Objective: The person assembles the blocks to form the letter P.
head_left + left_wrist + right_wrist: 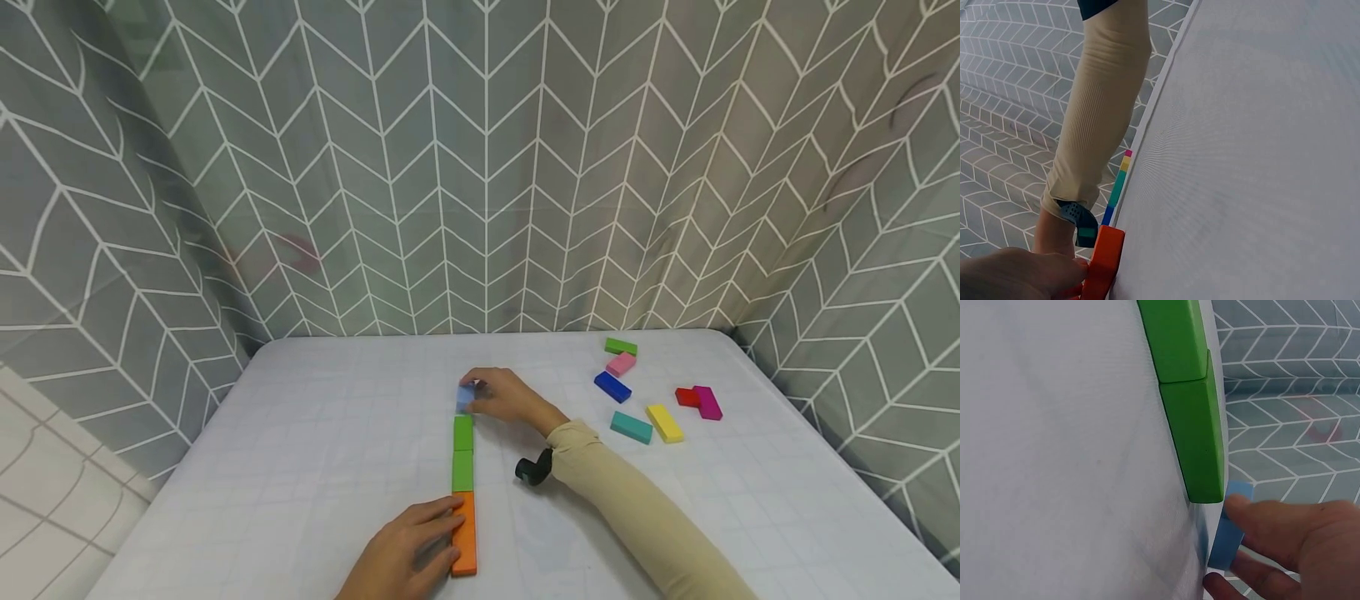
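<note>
A straight row on the white table has two green blocks point(462, 471) in line beyond an orange block point(465, 546). My left hand point(412, 546) rests its loosely spread fingers against the left side and top of the orange block. At the far end of the row, my right hand point(506, 396) pinches a light blue block point(1230, 540) between thumb and fingers. In the right wrist view, that block is tilted close beside the end of the nearest green block point(1194, 437).
Loose blocks lie at the right: green point(621, 346), pink point(621, 364), dark blue point(612, 387), teal point(632, 427), yellow point(664, 423), red point(686, 397) and magenta point(707, 402). A black wrist camera point(534, 468) sticks out from the right sleeve. Patterned curtains stand around the table.
</note>
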Demonstrator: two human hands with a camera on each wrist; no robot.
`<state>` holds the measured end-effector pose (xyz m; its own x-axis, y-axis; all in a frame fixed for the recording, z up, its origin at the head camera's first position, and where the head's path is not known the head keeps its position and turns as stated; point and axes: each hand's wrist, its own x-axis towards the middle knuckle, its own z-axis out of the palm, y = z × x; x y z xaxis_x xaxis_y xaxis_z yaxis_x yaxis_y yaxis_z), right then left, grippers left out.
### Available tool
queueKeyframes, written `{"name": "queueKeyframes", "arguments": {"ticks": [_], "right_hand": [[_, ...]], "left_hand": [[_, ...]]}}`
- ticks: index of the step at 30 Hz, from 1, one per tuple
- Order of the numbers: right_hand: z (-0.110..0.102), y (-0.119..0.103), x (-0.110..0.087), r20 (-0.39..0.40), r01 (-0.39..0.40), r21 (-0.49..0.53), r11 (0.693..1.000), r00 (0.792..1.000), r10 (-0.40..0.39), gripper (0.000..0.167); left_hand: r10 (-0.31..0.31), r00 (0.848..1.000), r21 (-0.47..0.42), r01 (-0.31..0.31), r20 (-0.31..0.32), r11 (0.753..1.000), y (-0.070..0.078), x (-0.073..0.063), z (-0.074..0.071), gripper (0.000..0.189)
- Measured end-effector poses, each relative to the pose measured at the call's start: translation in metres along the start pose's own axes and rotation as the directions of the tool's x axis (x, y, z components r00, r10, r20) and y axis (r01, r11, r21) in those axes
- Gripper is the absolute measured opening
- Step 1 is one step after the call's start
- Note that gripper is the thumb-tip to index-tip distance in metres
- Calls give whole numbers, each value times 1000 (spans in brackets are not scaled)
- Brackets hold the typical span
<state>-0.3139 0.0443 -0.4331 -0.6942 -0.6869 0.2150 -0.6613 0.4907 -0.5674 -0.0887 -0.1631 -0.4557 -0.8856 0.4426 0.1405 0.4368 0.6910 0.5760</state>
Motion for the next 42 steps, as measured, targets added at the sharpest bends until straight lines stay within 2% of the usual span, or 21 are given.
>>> {"name": "queueKeyframes", "arguments": {"ticks": [6,9,20,28,36,42], "right_hand": [[-1,-3,-1,48,-25,64,998,999,22,37],[-2,-3,-3,56,-10,74,997,998,6,38],[-8,-4,-16,7,40,32,999,999,-40,32],[-37,9,-50,-107,-3,-39,999,994,-1,28],[-75,31,-91,-229,-41,-87,995,973,21,26],[-100,45,-122,-262,-140,-145,979,960,99,30]], "left_hand": [[38,999,12,-38,-19,999,0,0,0,46],[57,998,24,-56,-34,998,0,0,0,45],[46,999,19,-45,-28,999,1,0,0,46],[37,999,21,-36,-10,999,2,1,0,46],[27,1000,23,-27,-11,999,1,0,1,45],[22,1000,17,-22,-8,1000,0,1,2,46]]}}
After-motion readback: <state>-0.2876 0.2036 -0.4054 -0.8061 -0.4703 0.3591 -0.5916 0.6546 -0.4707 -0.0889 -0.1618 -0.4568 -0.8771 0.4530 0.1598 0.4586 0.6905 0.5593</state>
